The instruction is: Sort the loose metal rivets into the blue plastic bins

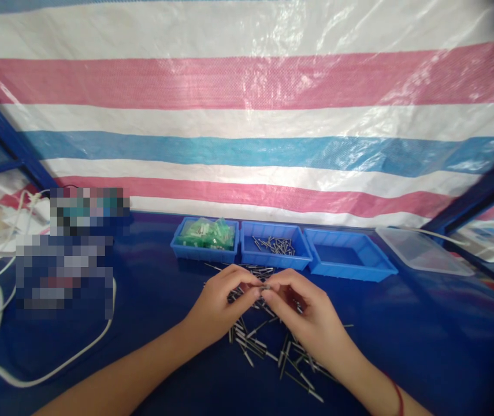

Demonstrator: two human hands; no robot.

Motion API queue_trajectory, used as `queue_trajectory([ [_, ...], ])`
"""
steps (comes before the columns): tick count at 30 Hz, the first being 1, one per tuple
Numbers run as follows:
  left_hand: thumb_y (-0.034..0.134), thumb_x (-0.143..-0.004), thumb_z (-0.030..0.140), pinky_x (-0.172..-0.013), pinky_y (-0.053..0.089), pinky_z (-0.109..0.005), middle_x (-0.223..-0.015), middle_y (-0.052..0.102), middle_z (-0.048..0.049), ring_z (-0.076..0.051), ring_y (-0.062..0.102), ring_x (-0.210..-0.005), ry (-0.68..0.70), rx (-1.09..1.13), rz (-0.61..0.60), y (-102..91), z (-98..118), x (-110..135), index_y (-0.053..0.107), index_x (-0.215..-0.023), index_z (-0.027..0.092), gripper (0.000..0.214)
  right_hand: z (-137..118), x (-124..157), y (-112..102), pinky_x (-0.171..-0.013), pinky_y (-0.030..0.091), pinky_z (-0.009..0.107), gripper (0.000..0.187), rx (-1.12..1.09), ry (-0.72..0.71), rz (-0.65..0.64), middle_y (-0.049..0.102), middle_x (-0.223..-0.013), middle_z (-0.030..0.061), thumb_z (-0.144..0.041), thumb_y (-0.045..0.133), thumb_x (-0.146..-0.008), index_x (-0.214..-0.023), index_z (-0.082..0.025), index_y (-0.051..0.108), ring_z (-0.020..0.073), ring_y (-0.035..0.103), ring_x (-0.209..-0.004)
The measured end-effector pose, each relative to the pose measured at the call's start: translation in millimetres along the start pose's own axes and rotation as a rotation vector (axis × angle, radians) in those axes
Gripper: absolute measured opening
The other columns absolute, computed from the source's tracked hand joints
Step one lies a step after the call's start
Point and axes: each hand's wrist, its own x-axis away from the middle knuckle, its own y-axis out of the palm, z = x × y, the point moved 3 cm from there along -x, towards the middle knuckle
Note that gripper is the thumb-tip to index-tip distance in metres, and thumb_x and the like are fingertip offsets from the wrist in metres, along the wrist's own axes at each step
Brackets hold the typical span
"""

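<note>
I'm watching a thin metal pin [265, 286] being pinched between the fingertips of both hands, just above the near edge of the blue table [403, 346]. The left hand [223, 300] and right hand [305, 315] are meeting at their tips, thumbs and forefingers closed on that one piece; whether a second small part is sitting on it is too fine for me to tell. I'm judging the pin to be light, stiff and smooth, apt to roll or slip, so gripping it along the shaft near one end looks the surest hold. Under the hands a loose pile of pins [268, 346] is spreading across the table. Behind it three blue bins are standing in a row: the green-parts bin [203, 255], the pin bin [273, 263] and the bare bin [351, 257]. A clear tray [420, 251] is lying to their right and a white cable [56, 364] is looping at the left.
</note>
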Motion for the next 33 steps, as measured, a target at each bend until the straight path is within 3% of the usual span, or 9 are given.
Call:
queue_trajectory([
  [3, 0.054, -0.090, 0.025, -0.081, 0.046, -0.026, -0.093, 0.063, -0.0050, -0.015, 0.059, -0.088, 0.003, -0.078, -0.047, 1.9, -1.2, 0.6, 0.063, -0.100, 0.016, 0.016, -6.8, -5.0, -9.1, -0.057, 0.043, 0.026, 0.007, 0.100, -0.143, 0.009, 0.060, -0.079, 0.0020, -0.027, 0.057, -0.087, -0.086, -0.020, 0.061, 0.0129, 0.052, -0.064],
  [6, 0.052, -0.091, 0.028, -0.085, 0.045, -0.028, -0.097, 0.063, -0.0048, -0.016, 0.059, -0.092, -0.004, -0.191, -0.060, -2.1, -4.7, 0.4, 0.059, -0.111, 0.017, 0.024, -7.2, -19.4, -25.8, -0.063, 0.046, 0.028, 0.007, 0.241, -0.274, 0.111, 0.063, -0.085, 0.0035, -0.025, 0.058, -0.087, -0.089, -0.020, 0.061, 0.0145, 0.056, -0.072],
  [9, 0.047, -0.093, 0.026, -0.087, 0.043, -0.031, -0.101, 0.063, -0.0035, -0.017, 0.058, -0.096, 0.032, -0.352, -0.128, -12.1, -8.2, -3.0, 0.062, -0.106, 0.020, 0.021, 1.8, -37.5, -40.7, -0.071, 0.048, 0.032, 0.012, 0.484, -0.298, 0.224, 0.064, -0.087, 0.0067, -0.026, 0.055, -0.089, -0.092, -0.018, 0.062, 0.0183, 0.059, -0.080],
  [11, 0.045, -0.093, 0.024, -0.086, 0.043, -0.034, -0.102, 0.064, -0.0026, -0.019, 0.058, -0.095, 0.068, -0.507, -0.187, -21.7, -10.1, -6.8, 0.064, -0.101, 0.021, 0.021, 8.4, -44.9, -43.2, -0.079, 0.048, 0.039, 0.021, 0.683, -0.259, 0.224, 0.063, -0.099, 0.0118, -0.028, 0.054, -0.089, -0.103, -0.015, 0.061, 0.0237, 0.059, -0.091],
  [14, 0.043, -0.091, 0.019, -0.086, 0.043, -0.036, -0.103, 0.064, -0.0046, -0.020, 0.058, -0.096, 0.057, -0.688, -0.209, -40.2, -12.5, -11.7, 0.063, -0.103, 0.020, 0.023, 10.1, -43.4, -33.3, -0.082, 0.047, 0.041, 0.028, 0.801, -0.221, 0.104, 0.062, -0.106, 0.0131, -0.028, 0.051, -0.089, -0.112, -0.013, 0.058, 0.0250, 0.058, -0.097],
  [18, 0.042, -0.091, 0.021, -0.081, 0.047, -0.033, -0.099, 0.064, -0.0032, -0.020, 0.061, -0.092, -0.060, -0.772, -0.269, -57.2, -14.2, -11.2, 0.062, -0.102, 0.022, 0.023, 4.6, -29.7, -6.1, -0.076, 0.047, 0.031, 0.020, 0.772, -0.190, -0.204, 0.064, -0.088, 0.0062, -0.021, 0.045, -0.091, -0.096, -0.016, 0.063, 0.0180, 0.061, -0.083],
  [20, 0.041, -0.092, 0.024, -0.079, 0.048, -0.032, -0.099, 0.064, -0.0022, -0.020, 0.062, -0.092, -0.104, -0.785, -0.295, -58.6, -14.6, -9.5, 0.062, -0.100, 0.023, 0.023, 4.9, -25.9, 3.6, -0.073, 0.047, 0.029, 0.021, 0.802, -0.156, -0.284, 0.065, -0.084, 0.0051, -0.020, 0.044, -0.091, -0.092, -0.017, 0.064, 0.0172, 0.062, -0.080],
  [28, 0.043, -0.093, 0.031, -0.074, 0.051, -0.032, -0.101, 0.063, -0.0050, -0.022, 0.065, -0.088, -0.099, -0.852, -0.372, -35.6, -24.4, -5.7, 0.055, -0.118, 0.022, 0.030, 11.9, -30.8, 27.2, -0.061, 0.045, 0.028, 0.032, 1.040, -0.056, -0.389, 0.070, -0.089, 0.0079, -0.022, 0.035, -0.094, -0.119, -0.018, 0.056, 0.0203, 0.067, -0.075],
  [33, 0.039, -0.094, 0.037, -0.072, 0.052, -0.034, -0.105, 0.062, -0.0072, -0.024, 0.065, -0.088, -0.105, -0.868, -0.356, -30.2, -29.1, -3.9, 0.050, -0.126, 0.020, 0.038, 11.5, -34.5, 37.6, -0.056, 0.042, 0.027, 0.030, 1.099, 0.040, -0.396, 0.071, -0.085, 0.0082, -0.024, 0.033, -0.094, -0.112, -0.019, 0.056, 0.0217, 0.068, -0.070],
])
